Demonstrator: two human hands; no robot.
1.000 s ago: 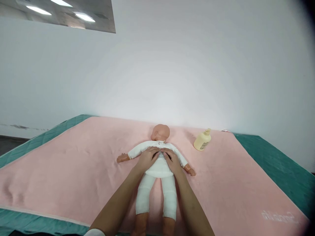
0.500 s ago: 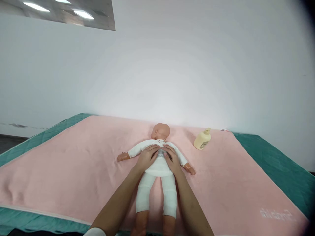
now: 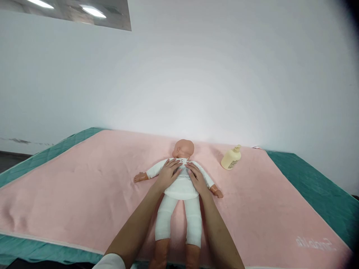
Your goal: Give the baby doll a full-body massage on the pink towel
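A baby doll [image 3: 181,188] in a white top and white leggings lies stretched out, its bald head [image 3: 185,148] turned to the left and its arms spread. My left hand [image 3: 168,174] rests flat on the left side of the doll's upper body, fingers extended. On the right side of the upper body lies my right hand [image 3: 197,176], its fingers also stretched out. Both hands touch the white cloth and hold nothing. Between them, part of the doll's top shows; what is under my palms is hidden.
A pale yellow pump bottle [image 3: 231,158] stands right of the doll's head. Beneath everything is a pink blanket [image 3: 92,194] over a green quilted mattress cover [image 3: 314,183]. A white wall [image 3: 196,74] rises directly behind the bed.
Both hands have slid slightly up the doll's upper body toward the shoulders, and their fingers are spread a little wider. The doll and the bottle stay in place.
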